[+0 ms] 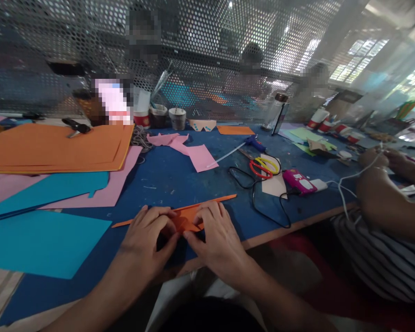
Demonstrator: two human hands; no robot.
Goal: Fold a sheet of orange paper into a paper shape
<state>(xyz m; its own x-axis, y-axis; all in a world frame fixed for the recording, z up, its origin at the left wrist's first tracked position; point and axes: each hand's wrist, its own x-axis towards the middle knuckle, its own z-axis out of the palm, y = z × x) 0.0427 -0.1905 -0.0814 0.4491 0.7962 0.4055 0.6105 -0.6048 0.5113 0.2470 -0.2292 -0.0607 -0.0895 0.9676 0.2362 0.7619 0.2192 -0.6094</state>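
Both my hands rest on a small folded orange paper (186, 220) near the front edge of the blue table (166, 177). My left hand (148, 240) has its fingers curled and pinches the paper's left side. My right hand (216, 235) presses its fingers on the right side, thumb tip meeting the fold. A thin orange paper strip (210, 201) lies just behind the folded piece, running from left to upper right.
Teal sheets (38, 240), pink sheets (103, 193) and an orange stack (55, 147) lie at left. Pink scraps (193, 154), scissors (263, 167), a black cable (259, 203) and a pink device (299, 180) lie behind. A person in a striped shirt (383, 258) works at right. Cups (177, 118) stand by a perforated screen.
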